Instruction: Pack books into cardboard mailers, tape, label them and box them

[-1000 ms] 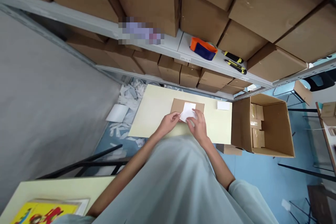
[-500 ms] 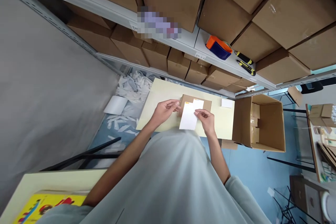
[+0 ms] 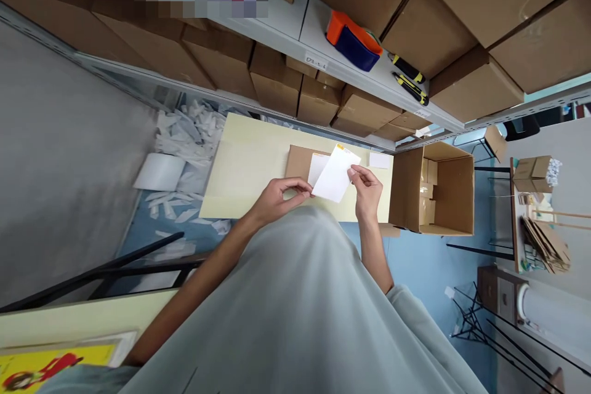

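Note:
A white paper label with a small orange mark at its top is held tilted between my two hands. My right hand pinches its right edge between thumb and fingers. At its lower left corner, the thumb and fingertips of my left hand close on the paper. Behind it lies a flat brown cardboard box on the pale yellow table. A second white label shows on that box, partly covered by the held one.
A small white stack of paper lies at the table's right end, beside an open carton. Above runs a shelf with boxes, an orange and blue tape dispenser and two box cutters. Paper scraps cover the floor at left.
The held label has turned clockwise and shifted up off the box. My left hand has come down from the box's left edge to the label's lower corner. The view has shifted.

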`<control>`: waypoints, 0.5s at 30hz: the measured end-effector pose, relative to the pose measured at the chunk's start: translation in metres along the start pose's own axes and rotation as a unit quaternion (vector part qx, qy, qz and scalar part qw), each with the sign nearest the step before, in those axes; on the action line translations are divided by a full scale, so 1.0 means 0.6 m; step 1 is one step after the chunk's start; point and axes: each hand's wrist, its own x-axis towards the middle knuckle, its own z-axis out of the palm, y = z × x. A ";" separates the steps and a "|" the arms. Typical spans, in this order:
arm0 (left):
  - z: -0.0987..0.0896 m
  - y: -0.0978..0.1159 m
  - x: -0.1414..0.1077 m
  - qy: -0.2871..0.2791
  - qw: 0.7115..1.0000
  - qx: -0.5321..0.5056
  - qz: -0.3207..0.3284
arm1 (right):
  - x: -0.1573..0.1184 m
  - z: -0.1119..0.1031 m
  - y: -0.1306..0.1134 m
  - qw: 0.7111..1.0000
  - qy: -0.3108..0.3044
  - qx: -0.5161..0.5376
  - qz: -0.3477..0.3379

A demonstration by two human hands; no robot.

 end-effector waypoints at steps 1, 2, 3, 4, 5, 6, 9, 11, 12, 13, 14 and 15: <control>0.008 0.004 0.003 0.002 1.000 0.003 0.002 | 0.003 -0.007 -0.001 1.000 0.000 0.000 0.001; 0.015 0.008 0.007 0.004 1.000 0.005 0.002 | 0.005 -0.014 0.000 1.000 0.000 -0.002 0.003; 0.023 0.011 0.009 0.005 1.000 0.007 0.001 | 0.008 -0.021 0.001 1.000 0.000 -0.005 0.006; 0.031 0.014 0.012 0.007 1.000 0.007 -0.001 | 0.011 -0.028 0.002 1.000 0.000 -0.007 0.009; 0.038 0.017 0.014 0.009 1.000 0.008 -0.003 | 0.014 -0.034 0.004 1.000 -0.001 -0.010 0.012; 0.046 0.019 0.016 0.011 1.000 0.008 -0.006 | 0.017 -0.040 0.007 1.000 -0.003 -0.013 0.014; 0.066 0.022 0.020 0.016 1.000 0.011 -0.014 | 0.024 -0.056 0.015 1.000 -0.010 -0.018 0.019; 0.077 0.023 0.022 0.019 1.000 0.013 -0.014 | 0.028 -0.065 0.021 1.000 -0.014 -0.018 0.020; 0.082 0.023 0.022 0.022 1.000 0.013 -0.013 | 0.029 -0.069 0.024 1.000 -0.016 -0.017 0.021; 0.087 0.023 0.022 0.024 1.000 0.014 -0.012 | 0.031 -0.073 0.027 0.999 -0.019 -0.017 0.021; 0.092 0.024 0.022 0.027 0.999 0.015 -0.011 | 0.033 -0.076 0.029 0.999 -0.021 -0.017 0.022; 0.096 0.024 0.022 0.028 0.999 0.016 -0.010 | 0.034 -0.080 0.032 0.999 -0.024 -0.017 0.022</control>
